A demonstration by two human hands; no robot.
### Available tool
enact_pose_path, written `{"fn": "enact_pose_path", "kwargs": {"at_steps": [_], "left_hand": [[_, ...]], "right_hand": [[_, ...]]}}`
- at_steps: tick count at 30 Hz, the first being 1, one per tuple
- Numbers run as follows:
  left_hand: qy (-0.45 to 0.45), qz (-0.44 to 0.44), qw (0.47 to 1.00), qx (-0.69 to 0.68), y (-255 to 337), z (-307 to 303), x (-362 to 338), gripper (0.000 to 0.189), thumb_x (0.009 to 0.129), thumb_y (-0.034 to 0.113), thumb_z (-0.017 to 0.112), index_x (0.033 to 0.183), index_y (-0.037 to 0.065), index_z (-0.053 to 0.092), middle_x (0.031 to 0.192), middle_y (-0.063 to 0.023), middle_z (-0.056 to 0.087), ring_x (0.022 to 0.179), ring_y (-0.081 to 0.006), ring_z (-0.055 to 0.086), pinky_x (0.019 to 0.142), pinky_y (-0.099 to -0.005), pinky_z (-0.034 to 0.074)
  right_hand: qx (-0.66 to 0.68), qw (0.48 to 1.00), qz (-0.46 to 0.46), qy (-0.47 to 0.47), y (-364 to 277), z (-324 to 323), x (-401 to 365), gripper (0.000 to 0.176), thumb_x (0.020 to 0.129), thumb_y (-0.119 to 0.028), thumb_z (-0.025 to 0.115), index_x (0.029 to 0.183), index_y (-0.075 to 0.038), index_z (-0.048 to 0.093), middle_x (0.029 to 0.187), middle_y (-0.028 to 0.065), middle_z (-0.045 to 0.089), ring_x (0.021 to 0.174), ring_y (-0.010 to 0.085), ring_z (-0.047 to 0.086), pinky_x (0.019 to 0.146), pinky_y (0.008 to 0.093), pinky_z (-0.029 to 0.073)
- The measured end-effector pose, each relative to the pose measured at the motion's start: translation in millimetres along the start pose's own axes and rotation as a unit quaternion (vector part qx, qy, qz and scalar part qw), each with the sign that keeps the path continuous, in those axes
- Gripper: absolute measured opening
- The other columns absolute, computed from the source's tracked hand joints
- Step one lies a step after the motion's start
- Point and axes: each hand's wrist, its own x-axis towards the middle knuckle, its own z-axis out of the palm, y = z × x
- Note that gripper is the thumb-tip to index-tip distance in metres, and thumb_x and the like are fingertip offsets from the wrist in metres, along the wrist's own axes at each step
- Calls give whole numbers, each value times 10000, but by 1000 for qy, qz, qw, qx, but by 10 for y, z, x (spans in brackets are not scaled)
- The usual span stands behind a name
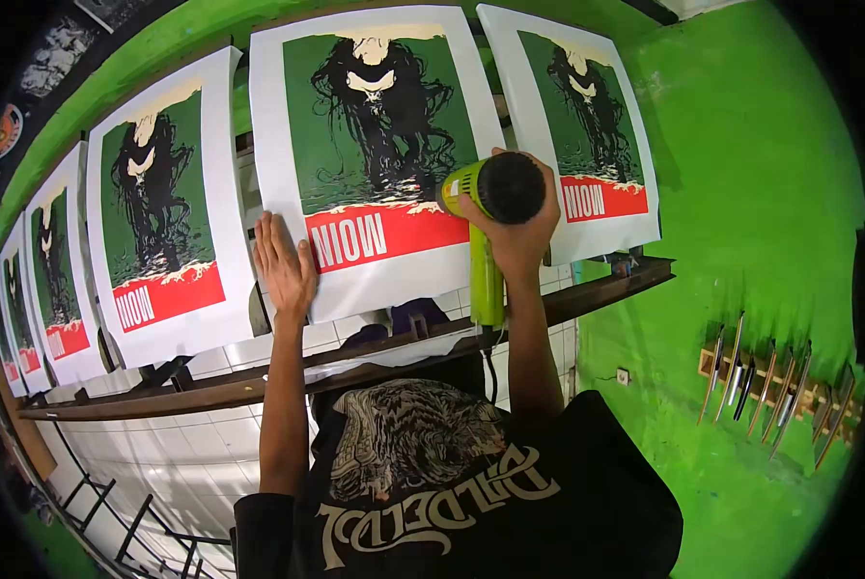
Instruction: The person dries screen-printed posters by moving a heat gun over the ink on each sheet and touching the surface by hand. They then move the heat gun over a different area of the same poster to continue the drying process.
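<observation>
A large printed poster in green, black, cream and red lies in front of me on a dark rack. My left hand rests flat on its lower left margin, with the fingers stretched out. Above the lower right part of this sheet, my right hand grips a lime-green heat gun with a round black rear end. Its nozzle is hidden from this angle, and its handle points down toward me. A black cord hangs from the handle.
Matching posters lie to the right and in a row to the left. A rusty metal rail runs along the near side. Several long-handled tools hang from a wooden wall rack. Black metal framing stands lower left.
</observation>
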Motion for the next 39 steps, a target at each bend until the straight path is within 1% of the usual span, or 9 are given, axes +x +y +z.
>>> {"fn": "enact_pose_path", "kwargs": {"at_steps": [5, 8, 10, 13, 19, 20, 29, 32, 39], "left_hand": [[-3, 22, 1000, 2, -12, -11, -45, 609, 1012, 273, 521, 1548, 14, 394, 1632, -188, 375, 1544, -372, 290, 1252, -540, 202], [-10, 36, 999, 2, -30, -15, -25, 596, 1012, 266, 524, 1537, 12, 406, 1627, -186, 387, 1544, -366, 292, 1252, -540, 201], [-17, 34, 999, 4, -38, -6, -28, 585, 1014, 262, 523, 1530, 9, 414, 1623, -186, 395, 1540, -362, 301, 1249, -536, 203], [-11, 44, 999, -3, -69, 8, -44, 575, 1022, 264, 509, 1528, 6, 417, 1623, -187, 397, 1536, -362, 308, 1247, -535, 201], [-9, 40, 999, -20, -67, -3, -65, 549, 1033, 259, 482, 1517, 4, 430, 1625, -182, 396, 1536, -358, 308, 1250, -531, 183], [-8, 39, 999, -20, -66, -10, -67, 549, 1033, 259, 482, 1517, 4, 430, 1625, -182, 396, 1536, -358, 308, 1250, -531, 183], [-14, 29, 999, -18, -58, 3, -70, 540, 1043, 260, 467, 1517, 4, 430, 1628, -181, 392, 1544, -349, 299, 1250, -540, 174], [-9, 32, 999, -21, -70, -1, -91, 537, 1049, 270, 461, 1515, 4, 432, 1627, -181, 393, 1546, -349, 296, 1249, -545, 172], [-12, 29, 999, -20, -83, 25, -69, 542, 1056, 288, 453, 1520, 9, 430, 1631, -178, 387, 1549, -344, 293, 1253, -545, 165]], "right_hand": [[30, 999, 38, 11, -20, -32, -33, 680, 657, -44, 957, 1221, -8, 580, 1150, 114, 697, 1017, 198, 683, 939, 350, 566], [-54, 997, -39, 31, -32, -13, -21, 652, 666, -32, 950, 1205, -4, 585, 1129, 109, 700, 988, 190, 694, 916, 335, 571], [39, 999, 26, 7, -66, -38, 12, 622, 670, -23, 946, 1181, 0, 591, 1122, 104, 700, 999, 181, 693, 895, 321, 574], [-50, 998, -14, 25, -12, 32, 33, 601, 674, -22, 945, 1162, 7, 594, 1091, 99, 707, 986, 174, 699, 887, 319, 578], [38, 997, 60, 38, -11, 11, 131, 554, 672, -23, 946, 1116, 6, 616, 1025, 94, 717, 921, 170, 708, 860, 321, 585], [-4, 999, 21, 49, 3, 39, 146, 537, 675, -32, 946, 1103, 8, 623, 1022, 93, 718, 907, 173, 707, 844, 319, 587], [-35, 998, -20, 46, 117, 121, 320, 592, 660, -64, 961, 1147, 9, 632, 1031, 92, 718, 913, 179, 707, 867, 326, 583], [-22, 999, 31, 24, 19, 89, 359, 606, 655, -70, 967, 1152, 8, 629, 1046, 95, 718, 931, 182, 707, 880, 330, 581], [-32, 999, 4, 22, 95, 132, 410, 593, 658, -67, 967, 1139, 4, 627, 1048, 98, 719, 943, 184, 708, 875, 328, 582]]}}
